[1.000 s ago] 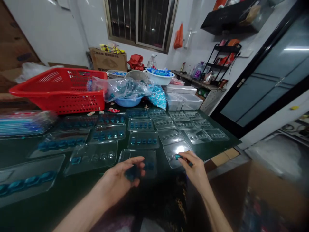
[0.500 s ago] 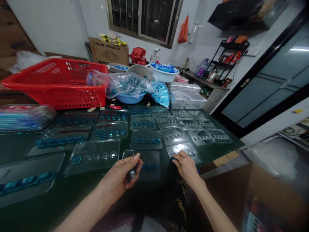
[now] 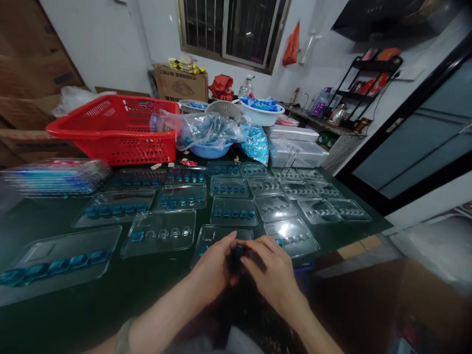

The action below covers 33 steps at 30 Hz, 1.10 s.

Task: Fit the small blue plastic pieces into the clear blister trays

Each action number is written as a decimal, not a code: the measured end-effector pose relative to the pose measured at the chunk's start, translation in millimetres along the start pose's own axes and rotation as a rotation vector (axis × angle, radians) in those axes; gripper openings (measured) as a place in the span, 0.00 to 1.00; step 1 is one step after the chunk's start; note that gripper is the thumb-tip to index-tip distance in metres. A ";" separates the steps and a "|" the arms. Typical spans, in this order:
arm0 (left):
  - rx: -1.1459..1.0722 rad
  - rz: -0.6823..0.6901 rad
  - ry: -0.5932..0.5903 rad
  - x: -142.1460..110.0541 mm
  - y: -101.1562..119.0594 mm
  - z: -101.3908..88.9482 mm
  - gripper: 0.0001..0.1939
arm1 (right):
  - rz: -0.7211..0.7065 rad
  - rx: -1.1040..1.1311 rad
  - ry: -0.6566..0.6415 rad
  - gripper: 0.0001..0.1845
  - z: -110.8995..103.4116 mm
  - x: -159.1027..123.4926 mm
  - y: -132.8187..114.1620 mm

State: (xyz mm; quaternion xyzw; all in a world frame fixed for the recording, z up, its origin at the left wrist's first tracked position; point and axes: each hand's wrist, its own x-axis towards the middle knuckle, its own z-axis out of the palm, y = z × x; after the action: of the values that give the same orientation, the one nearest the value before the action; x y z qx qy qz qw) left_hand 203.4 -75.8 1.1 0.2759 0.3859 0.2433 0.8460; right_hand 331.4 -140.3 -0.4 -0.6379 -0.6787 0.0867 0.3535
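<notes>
Above the clear blister trays, the left hand and right hand close together on a small dark-blue piece, which looks light and stiff, best pinched by its edges

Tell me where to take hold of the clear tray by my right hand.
Grip the clear plastic blister tray by its flat rim on the right side, coming from the right. That edge looks bare, while your right hand covers the near left corner and blue pods sit along the near row.
</notes>
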 end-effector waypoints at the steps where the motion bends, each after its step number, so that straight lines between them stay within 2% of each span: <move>1: -0.005 0.012 -0.021 -0.8 -1.3 3.0 0.16 | 0.002 0.006 -0.005 0.10 5.2 1.3 -2.9; 4: 0.018 0.002 -0.099 -1.7 -4.1 7.8 0.18 | 0.023 0.086 -0.019 0.07 10.7 2.1 -2.6; 6: 0.033 -0.029 -0.102 -0.5 -5.1 6.8 0.19 | 0.037 0.175 -0.002 0.06 2.6 0.7 3.5; 8: 0.044 -0.052 -0.081 1.8 -5.7 3.0 0.20 | 0.078 0.216 0.085 0.05 -14.5 -1.1 15.5; 11: 0.059 -0.059 -0.078 5.2 -5.8 -4.4 0.21 | 0.208 0.115 0.248 0.08 -46.4 -3.9 45.8; 14: 0.047 -0.077 -0.109 6.8 -4.7 -8.1 0.21 | 0.316 -0.012 0.206 0.09 -64.9 -7.4 82.3; 17: 0.026 -0.094 -0.128 6.4 -2.6 -6.8 0.20 | 0.293 -0.130 0.088 0.08 -61.0 -10.6 109.0; 20: 0.021 -0.084 -0.121 4.9 -0.4 -5.2 0.19 | 0.226 -0.230 0.016 0.09 -47.4 -12.2 119.4; 27: 0.028 -0.070 -0.088 5.2 0.4 -6.8 0.18 | 0.171 -0.394 0.045 0.11 -32.5 -11.1 118.0; 33: 0.033 -0.060 -0.065 6.3 0.5 -5.0 0.16 | 0.116 -0.498 -0.020 0.13 -31.4 -14.4 108.9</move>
State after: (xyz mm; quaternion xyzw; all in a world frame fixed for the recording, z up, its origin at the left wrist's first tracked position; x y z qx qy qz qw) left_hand 203.1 -70.1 -4.6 0.2858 0.3702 0.2023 0.8604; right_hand 436.6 -145.5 -44.5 -0.7423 -0.6449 -0.0566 0.1730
